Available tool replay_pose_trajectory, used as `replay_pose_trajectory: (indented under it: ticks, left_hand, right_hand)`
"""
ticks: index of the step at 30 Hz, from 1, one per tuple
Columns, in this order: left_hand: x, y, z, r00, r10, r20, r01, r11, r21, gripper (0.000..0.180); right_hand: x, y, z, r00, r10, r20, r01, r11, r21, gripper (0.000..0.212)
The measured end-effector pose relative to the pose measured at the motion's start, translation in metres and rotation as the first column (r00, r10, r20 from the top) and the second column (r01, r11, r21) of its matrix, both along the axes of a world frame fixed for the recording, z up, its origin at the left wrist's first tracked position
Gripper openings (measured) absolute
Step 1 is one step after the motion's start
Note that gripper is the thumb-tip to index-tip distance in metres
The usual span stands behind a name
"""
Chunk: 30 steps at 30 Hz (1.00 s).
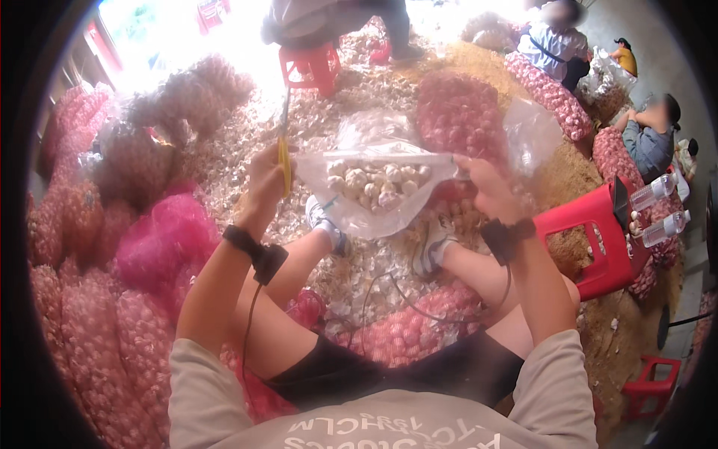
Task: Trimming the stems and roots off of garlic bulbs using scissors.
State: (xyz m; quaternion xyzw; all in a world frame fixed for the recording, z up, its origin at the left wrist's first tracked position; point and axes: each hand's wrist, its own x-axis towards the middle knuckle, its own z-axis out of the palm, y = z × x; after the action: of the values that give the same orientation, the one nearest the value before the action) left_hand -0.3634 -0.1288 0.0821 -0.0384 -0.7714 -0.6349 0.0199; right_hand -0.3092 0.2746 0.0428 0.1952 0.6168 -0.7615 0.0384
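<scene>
A clear plastic bag (374, 218) is stretched open between my hands over the floor in front of me. Garlic bulbs (389, 179), white and several in number, lie inside it. Closed around yellow-handled scissors (284, 165), my left hand (262, 183) is at the bag's upper left corner, the blades pointing away from me. Whether those fingers also pinch the plastic is hard to make out. My right hand (488, 187) grips the bag's upper right corner. Beneath the bag, my shoes stand among loose garlic skins (314, 288).
Pink mesh sacks of garlic (90, 329) pile up on my left, with a bright pink net (168, 236) among them. Another mesh sack (458, 112) lies ahead. At my right, a red stool (583, 239) is beside plastic bottles (666, 228). Other people sit farther off.
</scene>
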Motion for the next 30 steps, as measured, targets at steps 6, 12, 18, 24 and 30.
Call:
replay_pose_trajectory:
  ticks: [6,12,18,24,30]
  left_hand:
    - [0.031,-0.013,-0.074,0.972,-0.164,0.167,0.186,0.975,-0.125,0.023]
    - [0.033,-0.009,-0.139,0.948,-0.187,0.259,0.253,0.934,-0.253,0.025]
    - [0.042,-0.015,-0.170,0.962,-0.166,0.218,0.248,0.868,-0.431,0.018]
    - [0.067,-0.004,-0.150,0.994,-0.112,0.011,0.100,0.829,-0.550,0.037]
    - [0.085,0.010,-0.118,1.000,0.006,-0.021,-0.017,0.798,-0.602,0.042]
  right_hand:
    - [0.055,-0.005,-0.074,0.980,0.043,0.195,-0.050,0.998,0.032,0.027]
    - [0.086,-0.013,-0.115,0.963,0.083,0.256,-0.087,0.996,0.005,0.024]
    - [0.092,-0.023,-0.140,0.923,0.076,0.378,-0.055,0.996,-0.065,0.022]
    - [0.100,-0.012,-0.153,0.984,-0.036,0.176,-0.024,0.945,0.325,0.027]
    - [0.113,-0.055,-0.091,0.965,0.254,-0.064,-0.109,0.613,0.782,0.036]
